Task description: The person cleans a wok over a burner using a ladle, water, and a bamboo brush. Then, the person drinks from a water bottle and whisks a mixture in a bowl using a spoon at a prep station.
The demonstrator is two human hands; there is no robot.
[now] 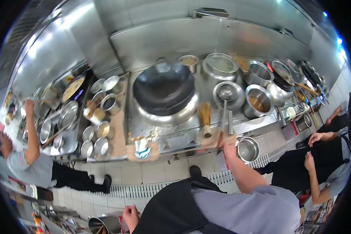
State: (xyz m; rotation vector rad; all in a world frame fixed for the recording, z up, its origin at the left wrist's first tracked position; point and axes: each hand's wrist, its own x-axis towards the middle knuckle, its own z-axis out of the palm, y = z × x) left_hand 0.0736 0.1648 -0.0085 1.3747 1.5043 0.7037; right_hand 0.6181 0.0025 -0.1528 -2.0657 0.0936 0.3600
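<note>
My right hand [228,141] is closed round the wooden handle end of a ladle [224,113], whose bowl rests in a round strainer at the stove's right side. Down at the lower left, near my apron, my left hand [131,215] is curled into a loose fist with nothing visible in it. A large black wok [163,87] sits on the burner ring, its inside dark and without food. Between the wok and the ladle lies a bamboo brush [205,117]. A folded striped cloth [142,151] is on the front edge.
Small metal containers [102,146] stand left of the wok. On the right are a lidded pot [221,66], a pot of brown liquid [258,102] and a hanging steel pot [248,149]. One person [27,167] works at left; others [319,163] stand at right.
</note>
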